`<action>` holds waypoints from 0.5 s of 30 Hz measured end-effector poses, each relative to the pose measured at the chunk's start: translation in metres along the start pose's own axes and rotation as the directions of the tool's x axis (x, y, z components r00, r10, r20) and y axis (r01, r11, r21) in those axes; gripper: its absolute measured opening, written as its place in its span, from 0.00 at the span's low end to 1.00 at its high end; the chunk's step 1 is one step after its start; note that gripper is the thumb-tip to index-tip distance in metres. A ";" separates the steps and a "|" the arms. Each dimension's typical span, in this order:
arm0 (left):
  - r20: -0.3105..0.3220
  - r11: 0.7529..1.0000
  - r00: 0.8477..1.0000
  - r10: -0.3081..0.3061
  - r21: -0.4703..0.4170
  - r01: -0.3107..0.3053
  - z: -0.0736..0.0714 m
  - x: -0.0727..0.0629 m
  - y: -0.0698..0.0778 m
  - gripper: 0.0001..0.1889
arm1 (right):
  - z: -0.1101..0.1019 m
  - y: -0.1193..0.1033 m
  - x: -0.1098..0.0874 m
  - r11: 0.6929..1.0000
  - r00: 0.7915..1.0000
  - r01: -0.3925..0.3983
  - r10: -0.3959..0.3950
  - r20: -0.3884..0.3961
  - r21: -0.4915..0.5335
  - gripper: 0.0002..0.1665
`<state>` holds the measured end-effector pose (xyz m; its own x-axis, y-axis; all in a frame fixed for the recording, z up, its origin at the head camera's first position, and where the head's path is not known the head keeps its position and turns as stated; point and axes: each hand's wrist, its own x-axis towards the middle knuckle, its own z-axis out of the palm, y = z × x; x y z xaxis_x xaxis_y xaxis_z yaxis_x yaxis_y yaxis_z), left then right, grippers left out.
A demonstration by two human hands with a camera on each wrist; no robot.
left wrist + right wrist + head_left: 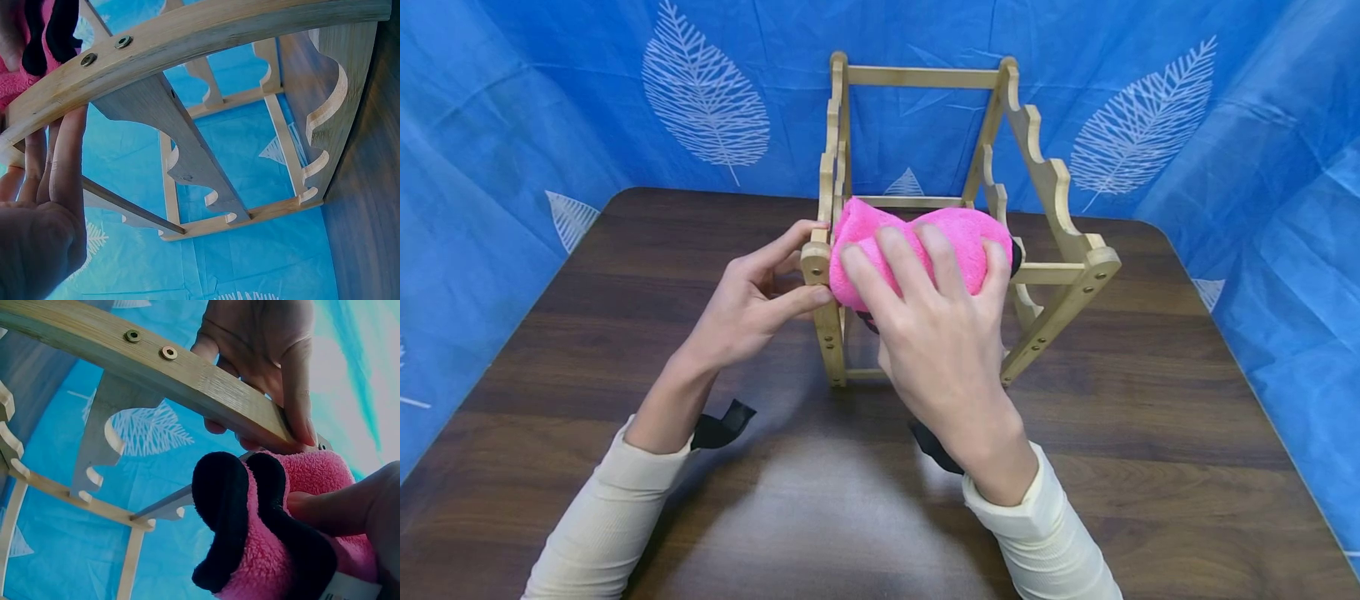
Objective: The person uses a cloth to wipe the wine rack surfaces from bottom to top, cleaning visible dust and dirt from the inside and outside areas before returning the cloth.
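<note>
A wooden rack (925, 77) with scalloped side rails stands on the table. My left hand (748, 304) grips its front left post near the top, thumb in front and fingers behind. In my right hand (943, 333) is a bright pink fluffy cloth (958, 229) with black edging, bunched up between fingers and thumb. The cloth lies against the inner side of that post, at the rack's upper front. From the right wrist view, the black trim and a white label (350, 589) show on the cloth's underside, with the thumb pressed into it.
The dark wood-grain table (1150, 400) extends on all sides of the rack. Blue curtains (925, 33) with white leaf prints hang behind and at both sides. Black straps (722, 425) hang at the wrists.
</note>
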<state>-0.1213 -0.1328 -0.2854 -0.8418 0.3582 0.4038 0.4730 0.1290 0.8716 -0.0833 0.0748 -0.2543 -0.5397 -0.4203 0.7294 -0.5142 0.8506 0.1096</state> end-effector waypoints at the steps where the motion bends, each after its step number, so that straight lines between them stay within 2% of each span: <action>1: 0.000 1.000 1.000 -0.002 0.000 0.002 0.000 0.000 0.000 0.33 | 0.000 0.000 0.000 1.000 1.000 -0.005 0.005 -0.003 0.006 0.19; 8: 0.001 1.000 1.000 -0.006 -0.005 0.006 -0.001 0.000 -0.001 0.34 | 0.000 -0.002 0.001 0.999 1.000 -0.029 0.029 -0.002 0.015 0.21; 15: 0.011 1.000 1.000 -0.003 -0.009 0.003 -0.002 0.001 -0.002 0.33 | -0.001 -0.002 0.000 1.000 1.000 -0.018 0.018 0.005 -0.004 0.20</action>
<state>-0.1232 -0.1342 -0.2860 -0.8404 0.3676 0.3982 0.4681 0.1223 0.8752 -0.0822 0.0733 -0.2539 -0.5521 -0.4066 0.7280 -0.5019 0.8592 0.0993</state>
